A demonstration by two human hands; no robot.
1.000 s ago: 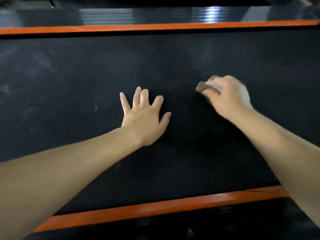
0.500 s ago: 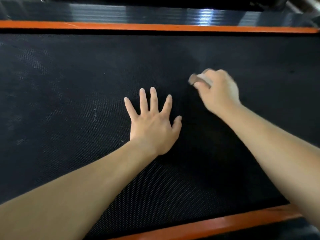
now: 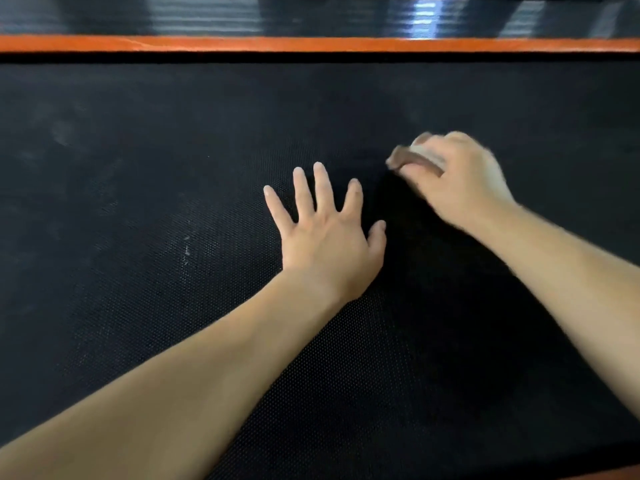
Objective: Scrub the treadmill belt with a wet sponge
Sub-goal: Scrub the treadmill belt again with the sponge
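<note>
Sponge (image 3: 412,160) — brown, pale-topped, blurred — poking out past gripping fingers of right hand (image 3: 462,183); left hand (image 3: 329,244) lying splayed on belt (image 3: 138,323).

1. The left hand (image 3: 329,247) is bare, with the thumb and all four fingers (image 3: 322,188) in plain sight. The fingers are slim, and faint ridges run down the back of the hand.
2. Its nails (image 3: 318,165) look short; they are too small to tell more.
3. The left forearm (image 3: 207,375) is bare and smooth from the hand to the near left edge of view, broadening as it comes nearer.
4. The right hand (image 3: 460,181) is bare too, but blurred, so its nails and knuckles cannot be made out.
5. The right forearm (image 3: 571,271) is bare to the right edge. Its far outline looks fuzzy, from either fine hair or blur.
</note>
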